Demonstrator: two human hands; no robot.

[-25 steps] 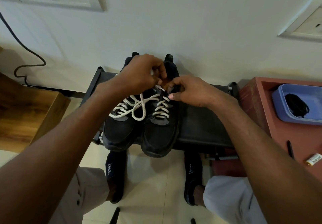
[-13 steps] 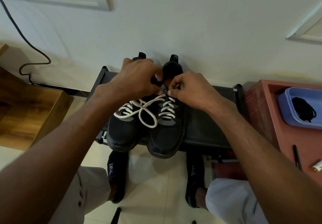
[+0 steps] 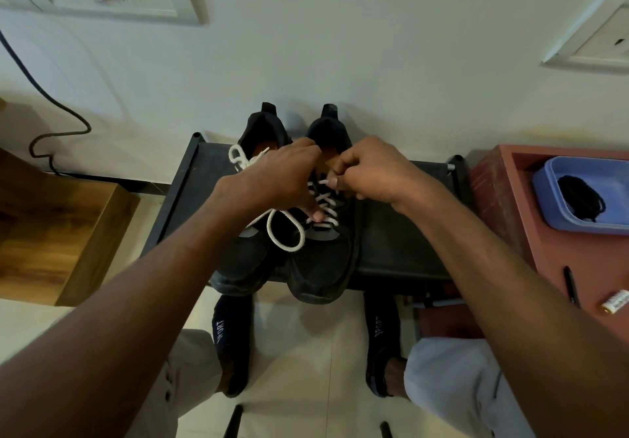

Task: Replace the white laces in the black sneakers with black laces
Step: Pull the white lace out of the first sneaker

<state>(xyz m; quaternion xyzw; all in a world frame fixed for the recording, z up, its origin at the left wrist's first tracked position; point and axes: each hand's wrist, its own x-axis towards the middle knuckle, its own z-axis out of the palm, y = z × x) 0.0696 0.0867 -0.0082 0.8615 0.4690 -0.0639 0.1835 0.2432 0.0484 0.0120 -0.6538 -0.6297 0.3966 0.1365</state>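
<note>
Our left hand and right hand pinch the white cord laces over the pair of black mesh sneakers on the dark bench; coiled black laces lie far right in a blue plastic tray.

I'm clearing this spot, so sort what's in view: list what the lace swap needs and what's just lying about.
Needed for the job:
- black sneakers on the black rack
- white laces, worked by left hand and right hand
- black laces in the blue tray

Just lying about:
- pen
- battery
- wall cable
</note>
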